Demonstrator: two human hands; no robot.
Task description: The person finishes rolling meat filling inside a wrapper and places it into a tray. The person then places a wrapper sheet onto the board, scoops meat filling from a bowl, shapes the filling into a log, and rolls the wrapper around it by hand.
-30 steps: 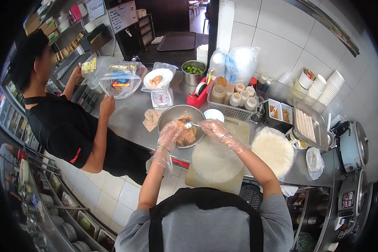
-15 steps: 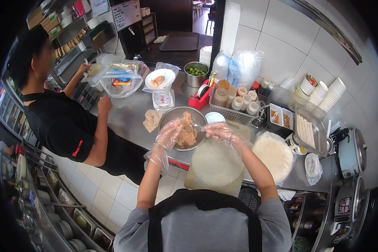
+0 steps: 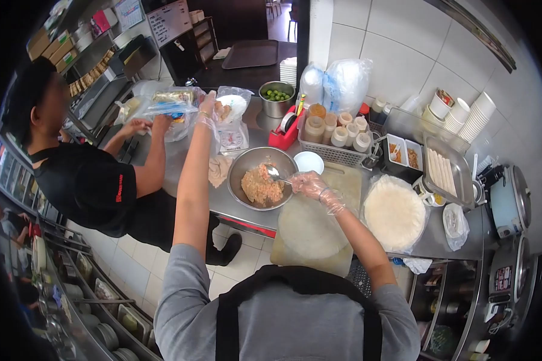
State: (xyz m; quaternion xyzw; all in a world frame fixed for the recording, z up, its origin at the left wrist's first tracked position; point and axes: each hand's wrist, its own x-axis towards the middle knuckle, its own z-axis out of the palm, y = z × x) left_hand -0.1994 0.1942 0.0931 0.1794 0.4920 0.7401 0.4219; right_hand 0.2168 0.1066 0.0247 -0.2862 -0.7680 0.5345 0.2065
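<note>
My left hand (image 3: 208, 108), in a clear plastic glove, reaches out to the white plate (image 3: 237, 108) on the scale (image 3: 232, 138). Its fingers are too blurred to tell whether they hold anything. My right hand (image 3: 308, 184), also gloved, is closed round the handle of a metal spoon (image 3: 275, 172). The spoon's bowl lies in the minced filling (image 3: 262, 185) inside the steel bowl (image 3: 234, 166). A pale round wrapper (image 3: 312, 231) lies on the cutting board (image 3: 351, 186) below my right hand.
A co-worker in black (image 3: 96, 174) handles plastic bags (image 3: 174, 102) at the left. Beyond the bowl are a red tape dispenser (image 3: 283, 132), a pot of green limes (image 3: 277, 107) and a basket of bottles (image 3: 334, 156). Stacked wrappers (image 3: 394, 215) and a tray of rolls (image 3: 439, 174) lie right.
My left hand has left the steel bowl and moved forward to the plate on the scale. My right hand stays on the spoon. The co-worker's hands have come together near the bags.
</note>
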